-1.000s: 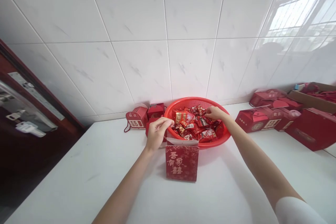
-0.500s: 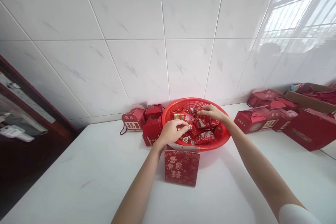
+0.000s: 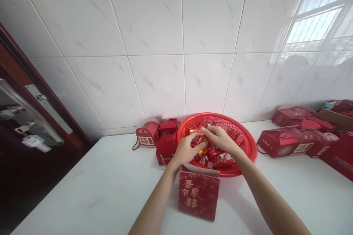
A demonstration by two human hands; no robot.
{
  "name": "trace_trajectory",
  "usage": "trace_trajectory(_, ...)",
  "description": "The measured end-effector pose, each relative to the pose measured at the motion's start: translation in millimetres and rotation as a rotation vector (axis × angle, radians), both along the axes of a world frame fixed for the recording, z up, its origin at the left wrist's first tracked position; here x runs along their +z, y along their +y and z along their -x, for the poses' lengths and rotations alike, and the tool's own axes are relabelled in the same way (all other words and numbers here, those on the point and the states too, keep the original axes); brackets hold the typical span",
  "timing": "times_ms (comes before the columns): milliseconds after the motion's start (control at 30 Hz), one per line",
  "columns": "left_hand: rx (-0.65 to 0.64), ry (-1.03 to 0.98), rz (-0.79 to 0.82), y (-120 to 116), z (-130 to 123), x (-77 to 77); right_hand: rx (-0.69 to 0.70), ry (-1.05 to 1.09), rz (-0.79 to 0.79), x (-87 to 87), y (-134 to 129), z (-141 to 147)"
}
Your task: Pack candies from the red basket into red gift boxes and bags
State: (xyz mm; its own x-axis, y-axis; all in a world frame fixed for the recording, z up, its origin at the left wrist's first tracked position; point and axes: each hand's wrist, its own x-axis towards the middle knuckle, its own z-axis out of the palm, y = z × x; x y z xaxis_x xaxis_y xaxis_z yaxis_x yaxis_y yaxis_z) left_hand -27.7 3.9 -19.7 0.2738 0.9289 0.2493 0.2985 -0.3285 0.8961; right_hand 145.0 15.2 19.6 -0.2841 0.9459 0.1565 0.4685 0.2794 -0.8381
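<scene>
left hand (image 3: 185, 150): reaches in over the near left rim of the basket, thumb and fingers bent toward each other above the packets; whether they grip one cannot be told.
right hand (image 3: 220, 139): reaches in from the right, over the middle of the basket, fingertips close together beside the left hand's fingers; their tips meet the packets, but a firm grasp cannot be made out.
basket (image 3: 251, 150): red, round, with a perforated wall, standing on the worktop (image 3: 104, 187) near the tiled wall (image 3: 154, 84).
packets (image 3: 224, 159): small, wrapped, mostly red with some white print, heaped inside the basket under and around both hands.
yellow item (image 3: 203, 150): among the packets, just beside the left thumb, partly hidden.
front box (image 3: 198, 195): dark red with pale gold characters, upright on the worktop before the basket, its pale top flap raised; the left wrist is just beside it.
boxes at left: an arched red box (image 3: 146, 137) with a cord, a smaller red box (image 3: 168, 127) beside it, and a plain-fronted red box (image 3: 165, 150) nearer, close to the basket.
boxes at right: a row of red handled boxes (image 3: 278, 143), others behind, and a cardboard carton (image 3: 327, 115) at the picture's edge.
far left: a dark red door (image 3: 16, 66) with keys (image 3: 35, 143) hanging at its lock.
</scene>
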Motion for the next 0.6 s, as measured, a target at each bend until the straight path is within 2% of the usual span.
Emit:
trace_trajectory(200, 0.039, -0.296, 0.031, -0.4, -2.1, 7.7, 0.078, 0.170, 0.112, 3.4, -7.4, -14.3)
trace_trajectory(300, 0.103, -0.361, 0.068, -2.1, -1.1, 10.2, 0.113, 0.200, 0.124, 3.8, -8.1, -14.4)
trace_trajectory(400, 0.097, -0.380, 0.089, -1.5, 0.3, 8.3, 0.103, 0.253, 0.087, 1.8, -7.2, -14.0)
trace_trajectory(600, 0.042, -0.414, 0.135, 0.1, 0.9, 5.6, -0.008, 0.395, -0.046, -0.9, -3.6, -13.9)
